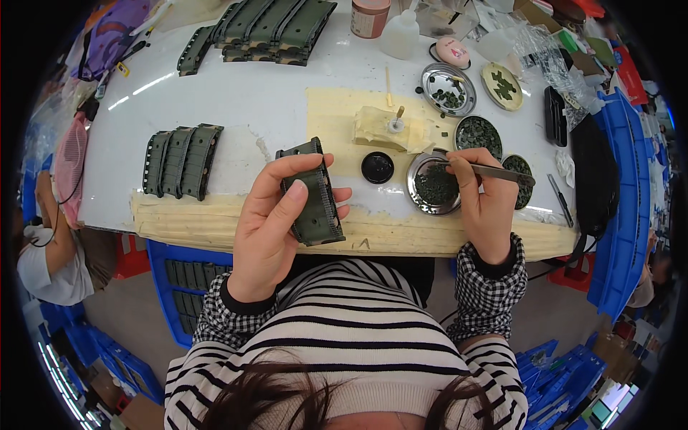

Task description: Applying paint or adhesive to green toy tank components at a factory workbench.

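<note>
Our desk (251, 93) bears a dish (413, 193). Left of it, left fingers (291, 197) clasp a panel (315, 218); right of it, right fingers (467, 180) pinch tweezers (505, 173), best held lightly.

Left of the metal dish (413, 194): your left hand (266, 208) covers part of the green panel (315, 209); panel hides the middle of your fingers (343, 194). In dish: green bits (437, 186) too small to tell apart. At its right: your right hand (490, 204) hides a stretch of the tweezers (507, 173); tip contents unclear. Well above dish: pink tub (370, 20), top cut off.
</note>
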The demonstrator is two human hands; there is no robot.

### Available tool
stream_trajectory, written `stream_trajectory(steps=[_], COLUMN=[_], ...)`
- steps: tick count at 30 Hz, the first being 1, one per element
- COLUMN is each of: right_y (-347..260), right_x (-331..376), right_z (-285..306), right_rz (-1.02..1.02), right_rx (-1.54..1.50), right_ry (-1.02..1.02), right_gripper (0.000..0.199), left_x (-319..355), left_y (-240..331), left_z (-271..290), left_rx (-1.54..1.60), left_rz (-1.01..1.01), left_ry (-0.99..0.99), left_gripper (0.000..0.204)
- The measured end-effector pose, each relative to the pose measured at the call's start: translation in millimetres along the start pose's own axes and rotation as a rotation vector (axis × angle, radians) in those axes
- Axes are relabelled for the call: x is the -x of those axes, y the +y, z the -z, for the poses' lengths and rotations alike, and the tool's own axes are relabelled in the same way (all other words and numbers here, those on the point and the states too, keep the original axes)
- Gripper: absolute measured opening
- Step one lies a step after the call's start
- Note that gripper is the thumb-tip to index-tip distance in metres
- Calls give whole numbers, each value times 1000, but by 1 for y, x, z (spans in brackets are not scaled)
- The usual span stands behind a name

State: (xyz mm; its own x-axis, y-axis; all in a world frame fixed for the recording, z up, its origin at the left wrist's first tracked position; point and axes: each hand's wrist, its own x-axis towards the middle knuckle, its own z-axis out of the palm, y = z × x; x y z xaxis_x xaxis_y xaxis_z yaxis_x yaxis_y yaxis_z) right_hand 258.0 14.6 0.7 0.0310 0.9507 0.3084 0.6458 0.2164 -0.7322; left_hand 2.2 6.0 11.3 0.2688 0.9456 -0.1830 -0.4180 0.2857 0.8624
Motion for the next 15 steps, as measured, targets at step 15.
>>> stream_trajectory(steps=[15], right_y=[-47], right_x=[0], right_z=[-11], right_rz=[230], right_rx=[-649], right_ry=[-277], right_gripper=[14], left_x=[-1], left_y=[-8], left_z=[-7], left_rx=[255], left_rz=[293], left_ry=[-277], left_gripper=[28])
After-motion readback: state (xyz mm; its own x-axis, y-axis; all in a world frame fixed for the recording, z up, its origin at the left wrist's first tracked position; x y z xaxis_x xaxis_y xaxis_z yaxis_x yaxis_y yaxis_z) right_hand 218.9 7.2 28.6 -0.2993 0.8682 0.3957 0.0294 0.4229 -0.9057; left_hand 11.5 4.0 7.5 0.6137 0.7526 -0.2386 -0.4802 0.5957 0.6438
